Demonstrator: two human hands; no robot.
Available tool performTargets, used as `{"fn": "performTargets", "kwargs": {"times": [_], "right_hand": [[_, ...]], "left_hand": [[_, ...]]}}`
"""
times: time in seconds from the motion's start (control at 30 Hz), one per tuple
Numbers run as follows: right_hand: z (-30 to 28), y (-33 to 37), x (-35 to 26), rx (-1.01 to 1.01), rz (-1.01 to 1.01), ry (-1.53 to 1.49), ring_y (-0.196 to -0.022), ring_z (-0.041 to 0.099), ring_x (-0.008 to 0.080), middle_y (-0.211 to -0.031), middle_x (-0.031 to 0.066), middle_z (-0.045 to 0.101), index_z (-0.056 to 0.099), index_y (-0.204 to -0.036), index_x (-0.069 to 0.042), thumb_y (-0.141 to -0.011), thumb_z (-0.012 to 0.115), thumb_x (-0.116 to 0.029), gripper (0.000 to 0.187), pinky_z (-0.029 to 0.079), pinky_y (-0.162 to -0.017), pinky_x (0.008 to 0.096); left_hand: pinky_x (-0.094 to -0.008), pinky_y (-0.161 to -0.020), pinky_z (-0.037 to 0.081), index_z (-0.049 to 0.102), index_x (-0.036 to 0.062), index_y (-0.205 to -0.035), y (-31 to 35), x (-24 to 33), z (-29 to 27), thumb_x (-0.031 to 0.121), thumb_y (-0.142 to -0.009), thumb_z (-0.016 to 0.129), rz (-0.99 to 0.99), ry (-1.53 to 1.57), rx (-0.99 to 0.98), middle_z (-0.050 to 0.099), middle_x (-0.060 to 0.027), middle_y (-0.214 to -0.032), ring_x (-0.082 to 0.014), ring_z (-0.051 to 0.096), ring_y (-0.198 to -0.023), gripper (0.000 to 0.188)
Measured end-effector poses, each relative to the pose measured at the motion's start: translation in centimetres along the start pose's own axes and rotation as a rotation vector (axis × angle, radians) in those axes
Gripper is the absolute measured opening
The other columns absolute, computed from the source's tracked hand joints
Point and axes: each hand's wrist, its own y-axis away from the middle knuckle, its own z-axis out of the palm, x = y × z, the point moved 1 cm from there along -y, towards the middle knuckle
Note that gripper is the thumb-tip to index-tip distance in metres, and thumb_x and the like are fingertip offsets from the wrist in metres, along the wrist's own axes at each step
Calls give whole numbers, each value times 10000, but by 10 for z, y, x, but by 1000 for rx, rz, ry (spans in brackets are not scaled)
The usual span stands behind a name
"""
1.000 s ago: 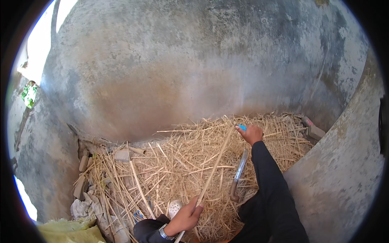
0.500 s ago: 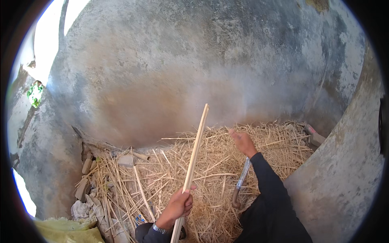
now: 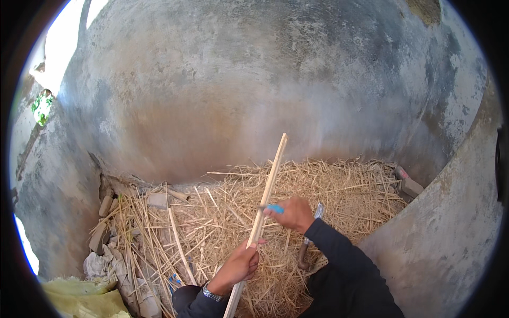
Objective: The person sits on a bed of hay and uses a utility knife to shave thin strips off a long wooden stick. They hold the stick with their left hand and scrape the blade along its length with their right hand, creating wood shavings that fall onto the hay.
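See at the back a broad, weathered wall of mottled grey plaster (image 3: 212, 79), stained brown low down. Along its foot, find a thick, uneven bed of dry tan shavings (image 3: 344, 185). Above the bed, tilted up and away from the body, note a long, narrow strip of pale tan wood (image 3: 272, 175). On the shavings, partly hidden by the long, black cloth sleeve (image 3: 352, 259), make out a tool with a bent brown handle (image 3: 303, 259). Find the left grip (image 3: 238, 268) closed around the strip's lower part, and the right grip (image 3: 295, 214) closed on a small, bright blue-handled tool (image 3: 274, 209) with a short dark edge (image 3: 261, 207). For a clean stroke, judging by this pose, brace the strip firmly against twisting, set the dark edge at a shallow, even angle, press lightly, and work well clear of the left grip. Place the strip like so: through the left grip, with lower end reaching the bottom of the view and upper end free before the wall; just left of the right grip, apparently touching the dark edge.
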Motion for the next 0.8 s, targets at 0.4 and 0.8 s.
{"fn": "performTargets", "kwargs": {"times": [0.4, 0.8], "right_hand": [[25, -16, 13, 50, 25, -42, -367, 479, 240, -405, 77, 451, 591, -513, -68, -814, 378, -796, 817, 363, -397, 398], [6, -48, 145, 289, 378, 147, -411, 502, 276, -431, 104, 478, 559, -499, -60, -817, 391, -786, 810, 373, -436, 430]], "left_hand": [[-231, -609, 384, 470, 24, -1215, 35, -26, -24, 266, -998, 495, 43, -193, 38, 468, 4, -792, -65, 423, -681, 326], [-222, -549, 349, 450, 49, -1252, 49, -47, -8, 231, -1001, 487, 174, -398, -58, 427, 28, -754, -52, 404, -627, 312]]}}
